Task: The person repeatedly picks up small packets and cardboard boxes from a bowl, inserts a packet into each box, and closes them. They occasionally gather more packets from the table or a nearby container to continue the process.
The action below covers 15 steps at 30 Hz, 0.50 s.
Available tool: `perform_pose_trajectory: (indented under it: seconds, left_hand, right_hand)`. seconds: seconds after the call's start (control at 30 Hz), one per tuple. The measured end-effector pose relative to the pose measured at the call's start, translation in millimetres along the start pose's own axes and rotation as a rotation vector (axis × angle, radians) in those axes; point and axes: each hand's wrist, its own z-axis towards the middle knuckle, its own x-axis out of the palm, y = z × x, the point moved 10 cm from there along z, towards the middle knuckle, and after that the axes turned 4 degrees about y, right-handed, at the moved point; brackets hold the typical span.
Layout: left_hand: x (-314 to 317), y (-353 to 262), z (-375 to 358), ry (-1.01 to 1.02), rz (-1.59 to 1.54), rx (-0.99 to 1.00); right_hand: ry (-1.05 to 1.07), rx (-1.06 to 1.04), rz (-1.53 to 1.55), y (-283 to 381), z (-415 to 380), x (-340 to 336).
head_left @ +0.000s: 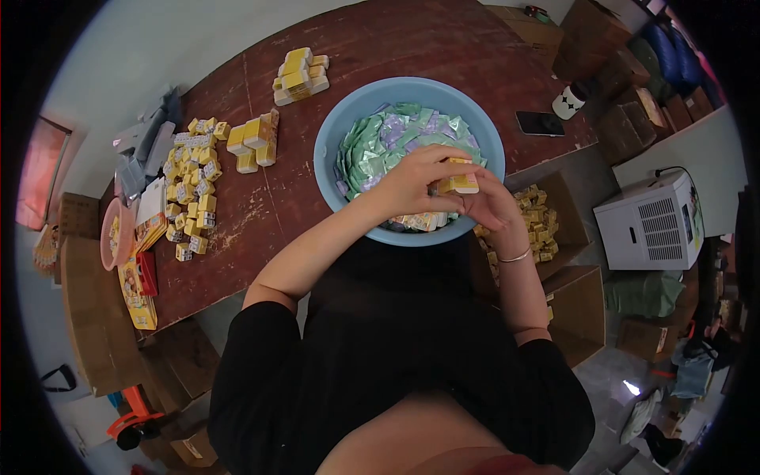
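Note:
Over the front part of a blue basin (pixel 328 131), my left hand (pixel 412 184) and my right hand (pixel 494 204) meet around a small yellow-and-white box (pixel 457 184). The fingers of both hands are closed on its sides, and they hide part of it. Below them the basin is heaped with green and purple shiny sachets (pixel 396 131). Some white-and-orange printed pieces (pixel 423 222) lie near its front edge, partly covered by my left hand.
Stacked yellow boxes (pixel 255 141) and a scatter of small yellow boxes (pixel 190 190) lie left on the red table (pixel 277 214). A phone (pixel 540 123) and a cup (pixel 568 103) stand right. Below, a carton (pixel 566 210) holds many yellow boxes.

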Motion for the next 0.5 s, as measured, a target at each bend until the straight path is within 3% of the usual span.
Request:
perform_pose_trajectory:
  seconds: [0.07,0.17,0.23,0.4,0.5]
  left_hand:
    - [-4,-7,-2,-0.024,0.139,0.085]
    - [-15,1,-2,-0.163,0.091,-0.02]
    - [-13,-6,1,-0.133,0.066,0.018]
    - [-11,-2,-1,-0.085,0.013,0.017]
    - [-16,-2,1,-0.137,-0.072,-0.096]
  right_hand:
    - [0.069,0.028,0.062,-4,-3,19]
    - [0.028,-0.134,-0.149,8,-7,29]
    - [-0.075,-0.252,-0.467,17,-8,17]
    - [-0.165,-0.217,-0.618,22,-10,13]
    - [-0.165,-0.256,-0.654,24,-11,19]
